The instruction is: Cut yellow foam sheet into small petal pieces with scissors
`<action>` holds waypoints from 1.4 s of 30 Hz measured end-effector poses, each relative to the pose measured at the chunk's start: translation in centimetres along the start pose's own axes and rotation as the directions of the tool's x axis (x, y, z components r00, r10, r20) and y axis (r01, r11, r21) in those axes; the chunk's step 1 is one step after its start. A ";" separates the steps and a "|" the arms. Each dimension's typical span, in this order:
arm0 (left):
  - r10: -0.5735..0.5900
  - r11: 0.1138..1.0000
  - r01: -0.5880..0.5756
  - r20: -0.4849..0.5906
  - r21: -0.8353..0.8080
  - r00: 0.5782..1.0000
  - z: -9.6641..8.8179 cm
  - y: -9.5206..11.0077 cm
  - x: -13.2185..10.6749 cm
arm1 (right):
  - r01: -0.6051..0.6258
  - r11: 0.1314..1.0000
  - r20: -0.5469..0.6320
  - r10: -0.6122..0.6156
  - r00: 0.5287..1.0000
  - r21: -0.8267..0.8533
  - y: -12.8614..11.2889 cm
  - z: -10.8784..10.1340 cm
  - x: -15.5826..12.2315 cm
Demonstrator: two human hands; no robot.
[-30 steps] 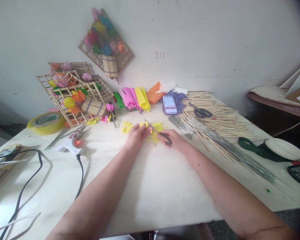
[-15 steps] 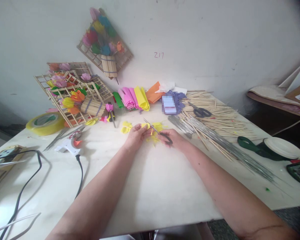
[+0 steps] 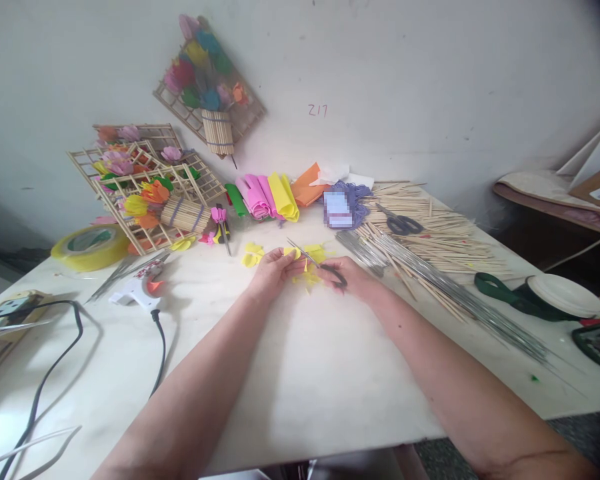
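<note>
My left hand point(image 3: 276, 270) pinches a small piece of yellow crepe paper point(image 3: 292, 253) over the middle of the table. In my right hand point(image 3: 347, 279) is a pair of scissors point(image 3: 333, 275) with dark handles, its blades pointing up and left across the held paper. A narrow yellow strip hangs by the blades. Cut yellow petals point(image 3: 253, 255) lie just left of my left hand. More yellow scraps point(image 3: 316, 253) are on the table behind and below the scissors.
On the left are a white glue gun point(image 3: 139, 292), a tape roll point(image 3: 91, 247), a power strip point(image 3: 11, 320) and stick frames with paper flowers point(image 3: 145, 193). Crepe rolls point(image 3: 260, 197) stand at the back. Wooden sticks point(image 3: 445, 233), wires point(image 3: 460, 300) and spare scissors point(image 3: 404, 225) lie right.
My hands stay almost in place. The scissors and my right hand have shifted very slightly right, and the yellow strip by the blades has moved a little.
</note>
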State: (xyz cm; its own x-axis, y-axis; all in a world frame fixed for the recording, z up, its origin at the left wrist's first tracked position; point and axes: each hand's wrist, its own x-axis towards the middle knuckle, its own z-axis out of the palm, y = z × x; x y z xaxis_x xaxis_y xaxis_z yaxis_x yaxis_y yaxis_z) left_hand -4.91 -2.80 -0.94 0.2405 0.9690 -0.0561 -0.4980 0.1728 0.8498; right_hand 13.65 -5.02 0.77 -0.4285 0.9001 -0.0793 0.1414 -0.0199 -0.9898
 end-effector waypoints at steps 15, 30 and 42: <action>-0.039 0.999 0.039 0.011 -0.021 0.999 0.0 0.5 -0.1 | 0.016 1.000 0.022 -0.016 1.000 -0.024 -0.1 -0.4 -0.1; -0.022 1.000 0.022 0.008 -0.003 1.000 0.0 0.4 -0.1 | 0.007 0.999 0.029 -0.006 1.000 -0.046 -0.1 -0.5 -0.1; 0.008 1.000 -0.009 -0.017 -0.022 1.000 -0.2 0.2 0.1 | 0.018 0.999 0.017 -0.017 1.000 -0.039 -0.2 -0.2 -0.1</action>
State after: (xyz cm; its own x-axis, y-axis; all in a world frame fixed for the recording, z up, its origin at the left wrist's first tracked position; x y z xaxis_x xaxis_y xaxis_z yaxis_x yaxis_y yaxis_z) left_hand -5.16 -2.63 -0.92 0.2221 0.9733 -0.0579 -0.5187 0.1682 0.8382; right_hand 13.90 -5.04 0.96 -0.4456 0.8929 -0.0641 0.1683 0.0133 -0.9856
